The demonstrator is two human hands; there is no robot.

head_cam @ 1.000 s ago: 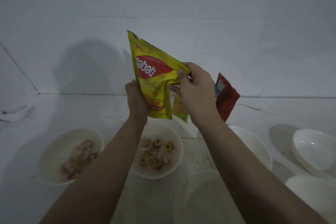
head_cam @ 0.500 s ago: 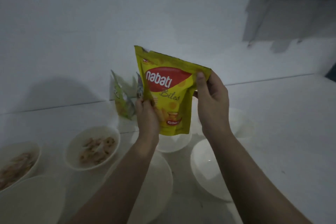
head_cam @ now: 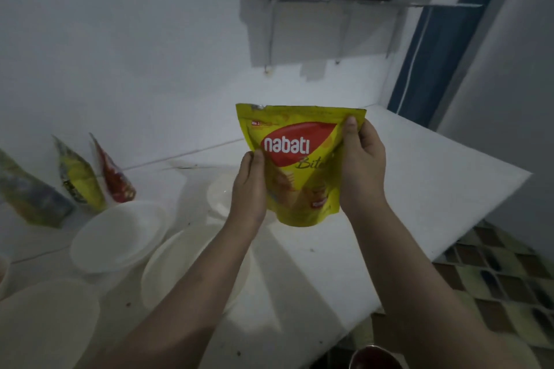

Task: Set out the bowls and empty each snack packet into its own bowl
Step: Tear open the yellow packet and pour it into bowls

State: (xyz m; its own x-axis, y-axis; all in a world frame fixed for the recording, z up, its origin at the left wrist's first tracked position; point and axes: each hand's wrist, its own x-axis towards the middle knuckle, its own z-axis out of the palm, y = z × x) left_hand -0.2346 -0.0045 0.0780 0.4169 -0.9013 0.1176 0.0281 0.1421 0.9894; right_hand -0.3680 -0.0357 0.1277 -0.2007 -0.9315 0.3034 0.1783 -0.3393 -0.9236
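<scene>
A yellow Nabati snack packet is held upright in the air over the white counter, its torn top edge up. My left hand grips its left side and my right hand pinches its upper right corner. Below and left stand several white bowls: one by the wall, one partly under my left forearm, one behind my left hand, and one at the lower left. All of these look empty.
Three more snack packets lean on the wall at the left: a red one, a yellow one and a multicoloured one. The counter's edge drops off at the right to a tiled floor. A dark round vessel sits at the bottom.
The view has swung right, so the filled bowls have slid out of view at the left. The packet has turned from tilted to upright, and my right hand now holds its upper right corner.
</scene>
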